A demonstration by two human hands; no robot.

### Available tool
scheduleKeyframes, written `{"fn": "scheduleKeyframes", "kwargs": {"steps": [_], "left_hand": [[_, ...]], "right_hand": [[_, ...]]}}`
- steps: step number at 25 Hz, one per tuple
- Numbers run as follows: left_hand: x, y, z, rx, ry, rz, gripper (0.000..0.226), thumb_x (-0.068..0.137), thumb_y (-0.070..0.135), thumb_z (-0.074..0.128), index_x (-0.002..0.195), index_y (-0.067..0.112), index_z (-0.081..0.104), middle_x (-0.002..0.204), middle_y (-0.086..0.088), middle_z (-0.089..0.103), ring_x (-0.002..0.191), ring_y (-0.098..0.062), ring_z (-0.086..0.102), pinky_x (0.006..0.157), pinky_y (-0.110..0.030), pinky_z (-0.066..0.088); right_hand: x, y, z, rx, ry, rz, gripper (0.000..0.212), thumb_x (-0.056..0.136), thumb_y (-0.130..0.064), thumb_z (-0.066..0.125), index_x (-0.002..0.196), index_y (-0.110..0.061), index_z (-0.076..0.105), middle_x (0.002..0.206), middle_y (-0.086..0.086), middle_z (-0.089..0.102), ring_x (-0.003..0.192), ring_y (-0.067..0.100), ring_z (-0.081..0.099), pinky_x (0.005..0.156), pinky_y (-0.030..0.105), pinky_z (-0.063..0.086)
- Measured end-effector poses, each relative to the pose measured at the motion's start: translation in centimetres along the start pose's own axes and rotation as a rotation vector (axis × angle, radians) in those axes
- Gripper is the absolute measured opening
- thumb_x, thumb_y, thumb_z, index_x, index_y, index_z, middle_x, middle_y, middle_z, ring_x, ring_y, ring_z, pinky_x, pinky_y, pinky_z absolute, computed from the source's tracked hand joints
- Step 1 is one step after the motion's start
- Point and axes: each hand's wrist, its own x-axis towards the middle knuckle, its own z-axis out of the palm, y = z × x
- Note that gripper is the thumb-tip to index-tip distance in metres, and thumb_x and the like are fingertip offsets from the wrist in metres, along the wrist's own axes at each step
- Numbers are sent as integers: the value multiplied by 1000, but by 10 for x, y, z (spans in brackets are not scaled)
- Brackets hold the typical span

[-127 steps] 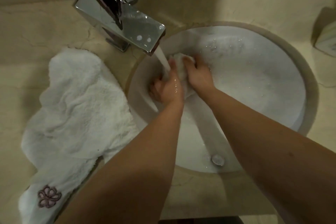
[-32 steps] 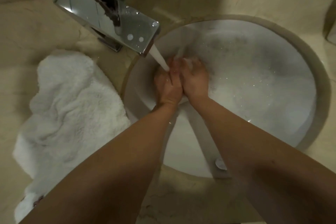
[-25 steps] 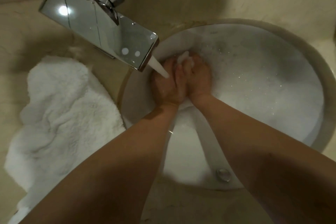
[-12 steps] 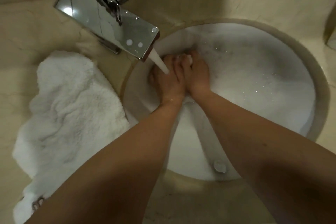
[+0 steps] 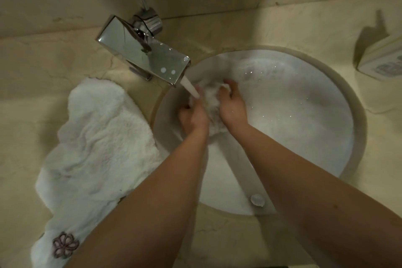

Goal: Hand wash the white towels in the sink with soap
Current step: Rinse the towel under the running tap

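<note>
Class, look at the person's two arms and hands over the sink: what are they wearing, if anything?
Nothing shows on them. Both forearms are bare up to the frame's edge, with no sleeves in view. The left hand and right hand have no gloves, and no rings, watch or bracelets can be seen. Both hands look wet.

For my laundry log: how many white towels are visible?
2: one towel held between both hands under the tap, another towel on the counter left of the sink. More may be hidden.

This is a bathroom: a round white undermount sink (image 5: 304,128) is set into a beige marble desk (image 5: 32,98), with a square chrome faucet (image 5: 143,59) running water and a white towel (image 5: 97,148) beside the basin.
</note>
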Motion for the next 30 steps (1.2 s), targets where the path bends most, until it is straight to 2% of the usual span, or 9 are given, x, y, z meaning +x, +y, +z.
{"fn": "scheduleKeyframes", "kwargs": {"steps": [3,6,10,12,16,20,24,26,30], "left_hand": [[2,10,-2,27,-45,248,47,73,64,75,106,31,71,108,11,72,105,-9,66,102,-34,50],[-1,7,-3,221,-38,451,66,80,62,69,132,22,61,131,-1,60,123,-14,54,111,-28,38],[-6,3,-6,142,-130,381,47,93,47,63,127,13,64,114,-2,71,104,-14,65,93,-22,47],[-3,-3,-12,138,-143,424,42,93,45,63,115,11,71,102,-3,74,98,-15,67,90,-28,50],[-1,-12,-5,295,-164,590,38,96,38,58,104,5,75,92,-15,71,82,-14,61,80,-19,48],[9,-12,6,194,-233,616,55,93,50,40,99,4,71,91,-12,73,88,-24,67,81,-37,53],[16,-20,11,319,-360,750,53,100,43,37,136,10,58,135,-9,62,123,-6,53,103,-10,36],[29,-25,14,350,-354,810,53,101,41,36,132,6,61,131,-12,64,122,-12,56,106,-17,39],[59,-35,18,627,-230,979,64,103,50,24,125,8,67,121,-15,67,113,-30,62,101,-25,40]], "right_hand": [[-2,-4,2,246,-28,39,29,104,-28,35,123,-19,55,113,2,66,103,18,61,87,27,49],[-4,-12,3,362,-60,102,33,106,-35,35,113,-12,57,100,-3,63,89,7,59,73,13,44],[3,-16,7,167,-20,-42,32,96,-39,51,109,-11,61,93,9,66,88,20,62,77,31,47],[10,-15,-1,158,-22,-41,24,94,-33,52,115,-24,55,90,5,67,87,19,64,78,32,50],[5,-16,-11,131,-67,-79,15,99,-32,48,97,-23,60,88,-10,62,84,4,59,81,25,42],[-9,-2,-1,36,13,-168,43,98,-42,54,134,-20,54,122,-2,60,115,12,55,94,21,41],[1,12,8,96,164,-101,37,98,-39,51,124,-14,61,117,2,64,108,18,60,98,34,46],[8,14,11,54,188,-113,40,94,-46,49,117,-15,64,113,6,68,104,21,63,95,38,49],[25,14,14,-53,172,-125,34,97,-41,55,115,-13,63,107,8,70,99,25,65,78,23,41]]}}
